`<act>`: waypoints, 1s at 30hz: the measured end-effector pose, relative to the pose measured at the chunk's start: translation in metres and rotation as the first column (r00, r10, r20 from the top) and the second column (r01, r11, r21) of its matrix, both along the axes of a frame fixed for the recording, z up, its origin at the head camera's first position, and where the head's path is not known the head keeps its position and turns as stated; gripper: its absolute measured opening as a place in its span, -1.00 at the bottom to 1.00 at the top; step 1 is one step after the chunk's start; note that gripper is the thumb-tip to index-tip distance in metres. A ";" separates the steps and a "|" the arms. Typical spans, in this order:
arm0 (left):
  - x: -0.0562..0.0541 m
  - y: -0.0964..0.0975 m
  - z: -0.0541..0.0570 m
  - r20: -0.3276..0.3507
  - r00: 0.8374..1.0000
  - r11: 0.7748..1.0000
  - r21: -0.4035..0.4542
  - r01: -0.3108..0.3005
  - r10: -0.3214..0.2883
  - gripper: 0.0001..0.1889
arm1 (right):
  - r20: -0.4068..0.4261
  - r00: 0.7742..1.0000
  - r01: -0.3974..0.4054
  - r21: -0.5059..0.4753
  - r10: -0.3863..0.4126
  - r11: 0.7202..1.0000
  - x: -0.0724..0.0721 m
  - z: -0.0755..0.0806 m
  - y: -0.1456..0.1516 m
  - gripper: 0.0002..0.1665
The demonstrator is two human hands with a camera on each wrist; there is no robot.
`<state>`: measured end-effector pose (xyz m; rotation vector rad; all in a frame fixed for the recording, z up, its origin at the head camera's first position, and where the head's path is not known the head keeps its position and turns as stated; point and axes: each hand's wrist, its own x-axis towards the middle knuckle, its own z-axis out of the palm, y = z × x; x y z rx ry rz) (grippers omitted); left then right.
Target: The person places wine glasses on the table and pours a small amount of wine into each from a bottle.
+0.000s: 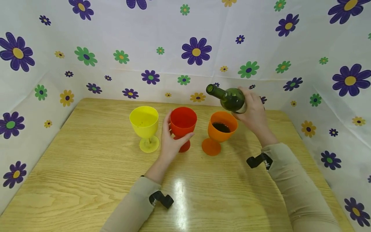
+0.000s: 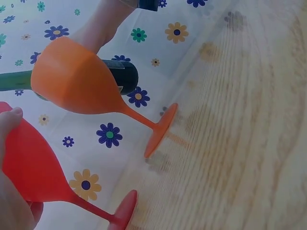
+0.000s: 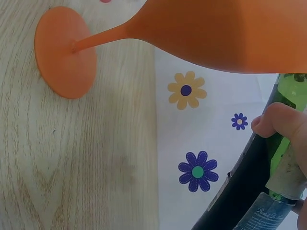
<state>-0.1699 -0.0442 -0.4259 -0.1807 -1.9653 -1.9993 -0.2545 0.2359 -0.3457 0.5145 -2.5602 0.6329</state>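
My left hand (image 1: 170,141) grips the bowl of a red goblet (image 1: 184,117), thumb across its near side and fingers round its left. The goblet's foot is at the tabletop. In my right hand (image 1: 255,111) is a green glass wine bottle (image 1: 232,99), tilted well over with its mouth pointing left, above and behind the orange goblet. Dark liquid (image 1: 221,127) shows inside that orange goblet (image 1: 213,146), which stands right of the red one. From the right wrist view, the bottle (image 3: 283,158) carries a label, and a thumb presses along its side.
A yellow goblet (image 1: 144,122) stands to the left of my left hand, with a few specks inside. All three goblets stand in a row on the wooden table (image 1: 95,167). Flower-printed cloth (image 1: 162,38) hangs behind the table and along both sides.
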 end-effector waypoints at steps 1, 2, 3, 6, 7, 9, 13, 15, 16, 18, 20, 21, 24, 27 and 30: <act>0.000 0.000 0.000 0.002 1.000 1.000 -0.003 0.002 -0.002 0.02 | -0.009 1.000 -0.004 0.012 0.004 1.000 0.000 0.000 0.000 0.10; 0.001 0.000 0.000 0.001 1.000 1.000 -0.010 0.004 -0.004 0.00 | -0.017 1.000 -0.008 0.025 0.009 1.000 -0.001 -0.001 0.000 0.10; 0.001 -0.001 0.000 -0.002 1.000 1.000 -0.015 0.006 -0.006 -0.01 | -0.022 1.000 -0.012 0.037 0.013 0.999 -0.002 -0.001 0.000 0.10; 0.002 -0.001 0.000 -0.019 1.000 0.999 -0.024 0.023 -0.023 -0.03 | -0.042 0.999 -0.020 0.072 0.023 0.997 -0.004 -0.002 -0.001 0.10; 0.002 -0.002 -0.001 -0.025 0.999 0.999 -0.026 0.029 -0.030 -0.04 | -0.047 0.999 -0.022 0.080 0.026 0.997 -0.004 -0.002 -0.001 0.10; 0.002 -0.002 -0.001 -0.035 0.998 0.999 -0.023 0.048 -0.049 -0.04 | -0.060 0.998 -0.028 0.090 0.033 0.996 -0.006 -0.003 -0.001 0.10; 0.003 -0.003 -0.001 -0.040 0.995 0.996 -0.014 0.093 -0.094 -0.04 | -0.090 0.994 -0.048 0.108 0.058 0.993 -0.008 -0.002 -0.002 0.10; 0.004 -0.004 0.002 -0.031 0.993 0.993 -0.006 0.115 -0.115 -0.04 | -0.104 0.992 -0.063 0.116 0.076 0.991 -0.008 -0.002 -0.003 0.09; 0.006 -0.004 0.005 -0.026 0.992 0.992 -0.004 0.125 -0.125 -0.04 | -0.112 0.990 -0.070 0.120 0.084 0.990 -0.009 -0.001 -0.003 0.09; 0.010 -0.005 0.012 -0.018 0.990 0.990 -0.003 0.138 -0.138 -0.05 | -0.126 0.987 -0.085 0.129 0.101 0.988 -0.010 0.000 -0.003 0.08; 0.014 -0.005 0.018 -0.008 0.989 0.989 -0.004 0.147 -0.147 -0.06 | -0.131 0.985 -0.095 0.135 0.112 0.986 -0.011 0.001 -0.003 0.09; 0.016 -0.005 0.021 -0.004 0.989 0.989 -0.005 0.149 -0.149 -0.06 | -0.133 0.984 -0.097 0.140 0.116 0.985 -0.012 0.002 -0.004 0.10; 0.018 -0.006 0.026 0.009 0.988 0.988 -0.005 0.152 -0.152 -0.07 | -0.139 0.982 -0.110 0.147 0.131 0.983 -0.015 0.005 -0.004 0.12; 0.019 -0.006 0.027 0.016 0.988 0.988 -0.004 0.152 -0.152 -0.07 | -0.155 0.977 -0.123 0.158 0.148 0.980 -0.018 0.006 -0.005 0.13; 0.019 -0.006 0.026 0.013 0.988 0.988 -0.008 0.152 -0.152 -0.07 | -0.170 0.971 -0.137 0.178 0.168 0.974 -0.022 0.007 -0.005 0.13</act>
